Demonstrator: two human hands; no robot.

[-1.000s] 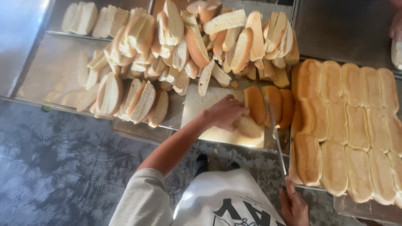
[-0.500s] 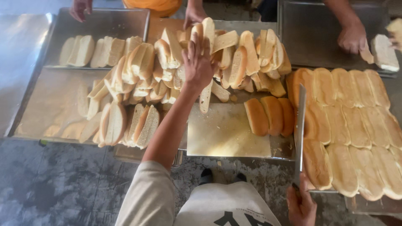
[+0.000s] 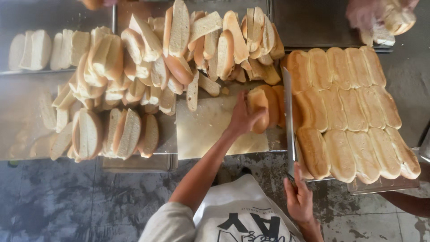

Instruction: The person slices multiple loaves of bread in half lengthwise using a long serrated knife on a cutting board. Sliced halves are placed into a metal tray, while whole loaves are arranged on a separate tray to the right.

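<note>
My left hand grips a golden bread roll at the right end of the pale cutting board. Two more whole rolls lie just right of it. My right hand is shut on the handle of a long knife. Its blade points away from me along the board's right edge, between the held roll and a batch of joined whole rolls.
A big heap of sliced rolls fills the trays behind and left of the board. More slices lie at the far left. Another person's hand handles bread at the top right over a dark metal tray.
My left hand has come back from the heap of sliced rolls to the board and taken hold of a whole roll. The knife has stayed by the board's right edge.
</note>
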